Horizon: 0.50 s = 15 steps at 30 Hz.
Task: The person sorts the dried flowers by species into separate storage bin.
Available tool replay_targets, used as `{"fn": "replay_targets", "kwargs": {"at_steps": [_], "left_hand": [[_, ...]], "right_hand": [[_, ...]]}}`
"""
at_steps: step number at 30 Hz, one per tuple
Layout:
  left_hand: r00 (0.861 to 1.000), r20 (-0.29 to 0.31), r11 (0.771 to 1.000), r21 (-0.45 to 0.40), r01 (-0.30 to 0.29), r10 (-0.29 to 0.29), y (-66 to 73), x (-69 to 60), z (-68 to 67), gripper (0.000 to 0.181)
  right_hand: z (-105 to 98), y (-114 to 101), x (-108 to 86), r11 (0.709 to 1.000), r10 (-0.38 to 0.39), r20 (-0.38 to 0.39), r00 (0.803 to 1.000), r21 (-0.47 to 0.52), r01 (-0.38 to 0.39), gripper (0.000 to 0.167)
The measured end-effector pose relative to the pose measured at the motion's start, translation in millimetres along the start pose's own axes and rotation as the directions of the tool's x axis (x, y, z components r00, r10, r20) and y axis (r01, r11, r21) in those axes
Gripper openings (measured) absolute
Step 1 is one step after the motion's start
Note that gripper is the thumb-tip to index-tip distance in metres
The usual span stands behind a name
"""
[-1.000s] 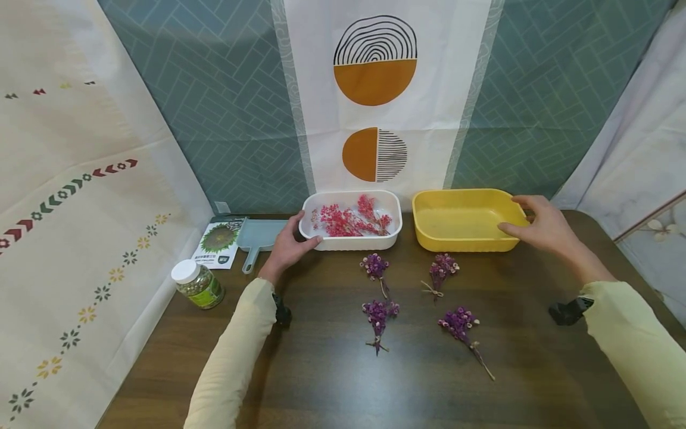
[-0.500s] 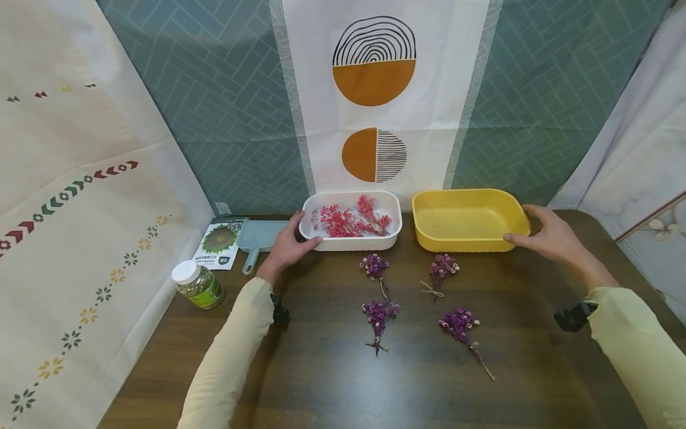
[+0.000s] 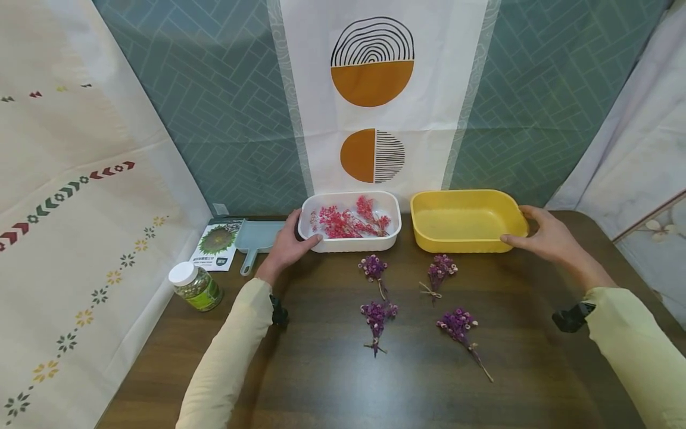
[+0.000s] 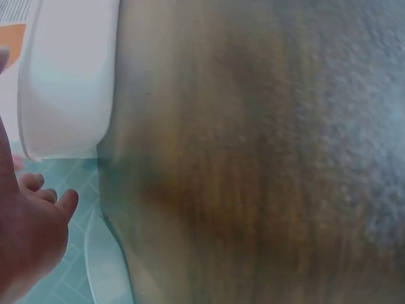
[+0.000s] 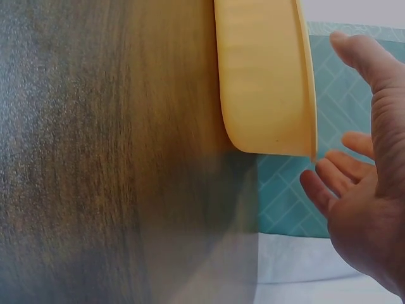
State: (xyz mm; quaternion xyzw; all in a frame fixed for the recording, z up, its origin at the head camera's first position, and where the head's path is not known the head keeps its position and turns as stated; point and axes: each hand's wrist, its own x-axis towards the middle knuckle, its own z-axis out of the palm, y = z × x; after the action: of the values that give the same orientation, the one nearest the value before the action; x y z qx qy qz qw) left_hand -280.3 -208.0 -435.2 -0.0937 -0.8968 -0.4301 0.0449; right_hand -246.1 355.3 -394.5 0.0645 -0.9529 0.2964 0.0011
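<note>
In the head view my left hand (image 3: 288, 245) is at the left end of a white tray (image 3: 356, 245) holding sprigs of small pink dried flowers (image 3: 343, 223). Its thumb lies by the front corner and the fingers reach toward the back. My right hand (image 3: 548, 235) is at the right end of a yellow tray (image 3: 461, 245), thumb and fingers spread apart. The left wrist view shows loosely bent fingers (image 4: 47, 192) beside the white tray. In the right wrist view the relaxed fingers (image 5: 335, 177) are near the yellow tray's end; whether they touch it I cannot tell.
Several purple dried flower bunches, such as one bunch (image 3: 457, 323), lie on the brown table (image 3: 332, 381) before the trays. A white-lidded jar (image 3: 197, 287), a sunflower seed packet (image 3: 217, 244) and a light blue dustpan (image 3: 256, 235) are at the left. Cloth hangs behind.
My right hand has shifted slightly right, from over the yellow tray's rim to its end. My left hand and the trays stay in place.
</note>
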Motion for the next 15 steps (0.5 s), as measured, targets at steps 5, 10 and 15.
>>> {"fn": "replay_targets", "kwargs": {"at_steps": [5, 10, 15], "left_hand": [[0.998, -0.048, 0.998, 0.048, 0.036, -0.033, 8.5, -1.5, -4.7, 0.089], [0.988, -0.153, 0.995, 0.101, -0.001, 0.017, 17.2, -4.6, -6.8, 0.082], [0.941, -0.312, 0.986, 0.139, -0.094, 0.134, 31.4, -13.5, -5.6, 0.063]], "right_hand": [[-2.0, -0.1, -1.6, 1.0, 0.023, 0.025, 0.999, 0.007, -0.023, 0.106], [-2.6, 0.4, -1.2, 1.0, 0.028, 0.04, 0.999, 0.011, -0.028, 0.108], [-1.4, 2.0, 0.1, 1.0, 0.025, 0.038, 0.999, 0.011, -0.025, 0.109]]}}
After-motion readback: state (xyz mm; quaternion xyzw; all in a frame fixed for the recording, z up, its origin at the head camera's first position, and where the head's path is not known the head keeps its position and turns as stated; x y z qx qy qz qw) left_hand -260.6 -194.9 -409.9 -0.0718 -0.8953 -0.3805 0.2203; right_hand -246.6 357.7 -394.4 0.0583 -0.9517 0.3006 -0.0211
